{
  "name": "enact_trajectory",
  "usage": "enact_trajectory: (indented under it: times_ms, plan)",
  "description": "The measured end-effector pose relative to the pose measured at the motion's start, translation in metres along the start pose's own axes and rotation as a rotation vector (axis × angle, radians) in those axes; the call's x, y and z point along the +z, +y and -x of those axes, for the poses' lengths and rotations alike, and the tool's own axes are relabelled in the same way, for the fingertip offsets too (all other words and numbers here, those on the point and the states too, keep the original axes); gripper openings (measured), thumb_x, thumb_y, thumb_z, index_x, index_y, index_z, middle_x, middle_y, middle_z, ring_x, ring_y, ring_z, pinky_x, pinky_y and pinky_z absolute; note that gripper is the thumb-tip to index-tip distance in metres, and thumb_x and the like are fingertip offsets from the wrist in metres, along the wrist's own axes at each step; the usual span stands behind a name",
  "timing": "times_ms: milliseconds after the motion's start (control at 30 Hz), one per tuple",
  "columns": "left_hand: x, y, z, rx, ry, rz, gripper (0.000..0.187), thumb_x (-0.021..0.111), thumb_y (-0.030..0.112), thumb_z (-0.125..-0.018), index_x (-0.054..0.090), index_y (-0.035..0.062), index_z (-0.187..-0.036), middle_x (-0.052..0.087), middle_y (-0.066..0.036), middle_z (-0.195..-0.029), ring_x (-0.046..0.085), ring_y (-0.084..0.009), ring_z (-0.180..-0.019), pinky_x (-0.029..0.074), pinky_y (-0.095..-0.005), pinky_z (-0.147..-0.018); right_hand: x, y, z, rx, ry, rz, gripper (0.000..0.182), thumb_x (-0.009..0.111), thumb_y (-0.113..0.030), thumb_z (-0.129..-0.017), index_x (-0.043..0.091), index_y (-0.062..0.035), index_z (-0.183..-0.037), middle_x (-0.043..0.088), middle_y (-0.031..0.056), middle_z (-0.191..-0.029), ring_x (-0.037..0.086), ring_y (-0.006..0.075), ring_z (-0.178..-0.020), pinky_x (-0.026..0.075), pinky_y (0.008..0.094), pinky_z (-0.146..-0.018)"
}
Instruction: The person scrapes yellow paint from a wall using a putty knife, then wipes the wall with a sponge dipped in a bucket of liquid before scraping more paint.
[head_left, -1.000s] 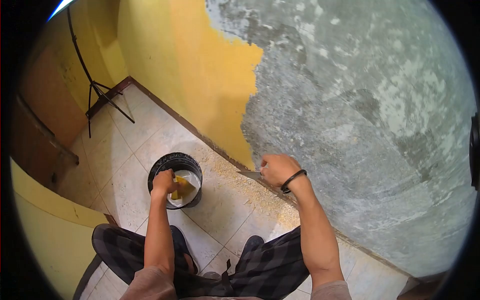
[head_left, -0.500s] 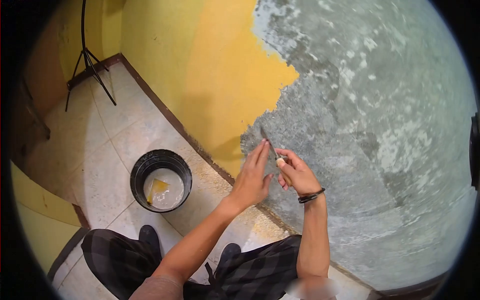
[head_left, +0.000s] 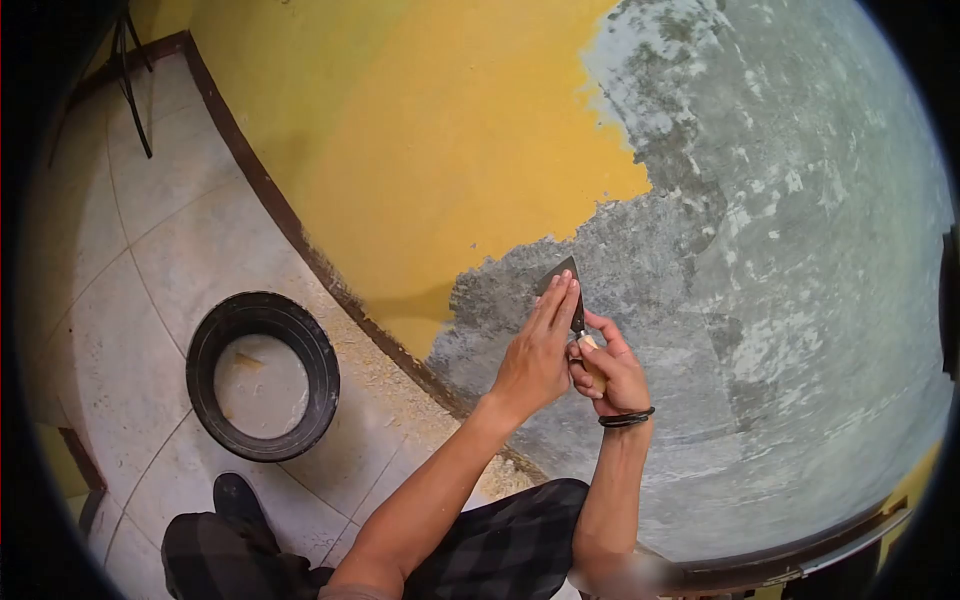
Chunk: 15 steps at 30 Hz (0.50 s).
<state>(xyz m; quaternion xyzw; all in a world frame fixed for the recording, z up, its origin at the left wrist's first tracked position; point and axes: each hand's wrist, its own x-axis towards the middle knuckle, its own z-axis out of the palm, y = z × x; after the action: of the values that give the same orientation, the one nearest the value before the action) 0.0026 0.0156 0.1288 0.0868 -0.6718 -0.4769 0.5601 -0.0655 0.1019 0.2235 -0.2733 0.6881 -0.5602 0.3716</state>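
Observation:
My right hand (head_left: 620,372) is wrapped around the light wooden handle of a scraper (head_left: 578,316), whose dark blade widens toward the wall. My left hand (head_left: 537,352) lies with straight fingers along the blade, hiding part of it. The blade's edge is at the bare grey wall (head_left: 680,290), a little below the ragged border of the yellow paint (head_left: 470,150).
A black bucket (head_left: 202,350) with greyish liquid and a yellowish piece in it stands on the tiled floor (head_left: 190,250). Pale paint flakes (head_left: 390,375) lie along the dark baseboard (head_left: 265,190). Black stand legs (head_left: 135,100) show at upper left.
My view has shifted to the right, and the bucket sits further left and looks larger. The scraper's blade has turned to show more of its flat face, with my left fingers still on it.

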Motion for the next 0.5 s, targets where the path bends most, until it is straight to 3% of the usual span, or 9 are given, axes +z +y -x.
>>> enact_trajectory:
  times_ms: [100,167,200,300,500]
  plan:
    - [0.007,-0.007,-0.005,0.031,0.079,0.064,0.074,0.054,-0.006,-0.074,0.027,-0.0066,-0.143,0.029,-0.027,-0.147,0.027,-0.0416,-0.138,0.029,-0.0483,-0.112,-0.003,-0.005,-0.012,0.030,-0.038,-0.040,0.036,0.052,-0.006,-0.094,0.045,-0.0093,-0.129,0.058,0.0072,-0.084,0.039,0.0060,-0.046,0.025,0.0177,-0.036]
    - [0.001,-0.011,-0.009,0.005,0.134,-0.100,0.071,0.056,-0.003,-0.076,0.029,-0.0071,-0.141,0.031,-0.026,-0.146,0.030,-0.0408,-0.137,0.030,-0.0475,-0.112,0.006,-0.001,-0.025,0.037,-0.047,-0.065,0.035,0.052,-0.006,-0.094,0.045,-0.0093,-0.129,0.057,0.0072,-0.083,0.038,0.0056,-0.046,0.024,0.0175,-0.036]
    - [-0.003,-0.012,-0.012,0.014,0.147,-0.073,0.070,0.057,-0.004,-0.074,0.032,-0.0083,-0.139,0.035,-0.028,-0.141,0.035,-0.0422,-0.133,0.035,-0.0452,-0.109,0.009,0.001,-0.027,0.045,-0.060,-0.091,0.035,0.051,-0.006,-0.094,0.046,-0.0093,-0.128,0.056,0.0073,-0.082,0.038,0.0052,-0.045,0.023,0.0174,-0.035]
    - [-0.005,-0.010,-0.011,0.039,0.065,-0.018,0.069,0.057,-0.004,-0.073,0.034,-0.0088,-0.138,0.038,-0.028,-0.138,0.039,-0.0428,-0.129,0.038,-0.0446,-0.106,0.016,-0.004,-0.007,0.053,0.033,-0.093,0.034,0.050,-0.005,-0.094,0.046,-0.0096,-0.127,0.055,0.0071,-0.081,0.036,0.0043,-0.044,0.022,0.0173,-0.034]
    - [-0.007,-0.011,-0.020,0.046,0.162,-0.074,0.065,0.058,-0.003,-0.074,0.038,-0.0088,-0.135,0.045,-0.026,-0.132,0.046,-0.0421,-0.120,0.041,-0.0443,-0.102,0.025,-0.006,-0.017,0.063,0.024,-0.108,0.032,0.049,-0.006,-0.095,0.046,-0.0098,-0.127,0.053,0.0055,-0.079,0.034,0.0035,-0.043,0.021,0.0173,-0.034]
